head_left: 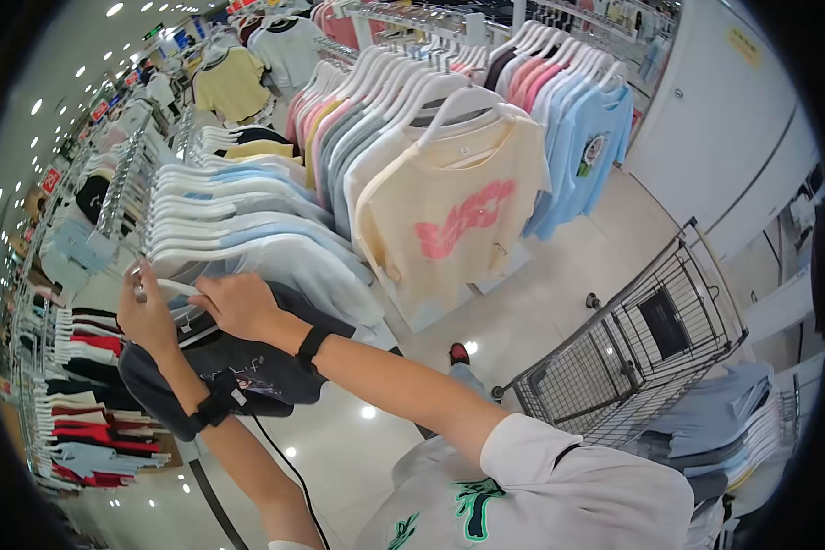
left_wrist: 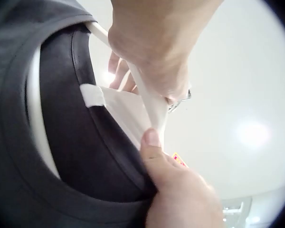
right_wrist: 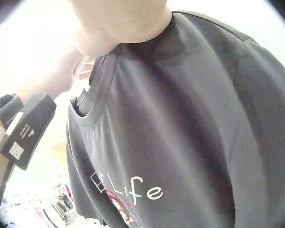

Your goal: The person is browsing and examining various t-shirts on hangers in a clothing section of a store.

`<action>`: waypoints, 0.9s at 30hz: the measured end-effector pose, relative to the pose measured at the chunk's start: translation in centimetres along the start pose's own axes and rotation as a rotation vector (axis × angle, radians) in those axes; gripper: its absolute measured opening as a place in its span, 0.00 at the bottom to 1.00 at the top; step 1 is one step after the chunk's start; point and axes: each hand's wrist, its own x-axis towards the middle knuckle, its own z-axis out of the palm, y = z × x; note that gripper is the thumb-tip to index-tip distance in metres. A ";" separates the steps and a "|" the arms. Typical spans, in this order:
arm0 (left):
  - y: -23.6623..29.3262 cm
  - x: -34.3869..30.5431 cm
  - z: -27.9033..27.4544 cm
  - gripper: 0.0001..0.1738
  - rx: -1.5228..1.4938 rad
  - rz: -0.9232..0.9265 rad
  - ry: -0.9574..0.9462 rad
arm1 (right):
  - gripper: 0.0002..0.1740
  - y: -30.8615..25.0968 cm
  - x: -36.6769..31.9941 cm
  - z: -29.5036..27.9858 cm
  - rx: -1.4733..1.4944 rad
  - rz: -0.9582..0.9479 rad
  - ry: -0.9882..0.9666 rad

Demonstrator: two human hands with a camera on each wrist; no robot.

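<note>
A dark grey T-shirt (head_left: pixel 270 362) (left_wrist: pixel 19 123) (right_wrist: pixel 180 123), printed with "Life" lettering, hangs on a white hanger (head_left: pixel 176 287) (left_wrist: pixel 141 95) (right_wrist: pixel 76 76). At the hanger's top near its metal hook, my left hand (head_left: pixel 147 312) (left_wrist: pixel 156 47) grips it; the fingers show partly behind it in the left wrist view. My right hand (head_left: pixel 247 307) (left_wrist: pixel 180 194) (right_wrist: pixel 123 23) pinches one hanger arm beside the shirt's neckline, thumb on the white surface. Its fingertips are hidden in the right wrist view.
Beside the hands a rail (head_left: pixel 119 197) carries several light shirts on white hangers. A cream shirt (head_left: pixel 458 202) with pink print faces out beyond. A shopping cart (head_left: pixel 632 339) stands at the right, folded-looking blue garments (head_left: pixel 720 408) near it. Dark and red clothes hang at lower left.
</note>
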 end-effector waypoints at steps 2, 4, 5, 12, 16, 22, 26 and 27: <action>-1.9 -0.3 0.9 0.21 -0.177 -0.210 -0.128 | 0.19 0.7 0.4 -0.6 -0.031 -0.002 -0.023; -2.0 -0.6 1.2 0.21 -0.175 -0.194 -0.103 | 0.20 1.0 0.8 -0.7 -0.073 -0.010 -0.073; -2.0 -0.6 1.3 0.21 -0.170 -0.187 -0.069 | 0.20 1.0 0.8 -0.9 -0.071 -0.012 -0.067; -2.2 -0.8 2.0 0.20 -0.083 -0.172 0.026 | 0.22 0.9 0.8 -1.5 -0.062 -0.018 -0.044; -1.9 -0.9 2.8 0.20 -0.131 -0.183 0.034 | 0.21 1.4 1.0 -1.9 -0.045 -0.031 -0.053; -2.6 -0.6 2.9 0.22 -0.034 -0.228 0.026 | 0.20 1.8 1.6 -1.4 -0.009 -0.048 -0.066; -1.8 -0.8 2.2 0.21 -0.079 -0.205 -0.008 | 0.16 0.7 0.2 -3.7 0.014 -0.015 -0.120; -2.3 -0.7 2.3 0.21 -0.086 -0.189 0.000 | 0.14 0.3 -0.1 -4.9 0.005 -0.024 -0.151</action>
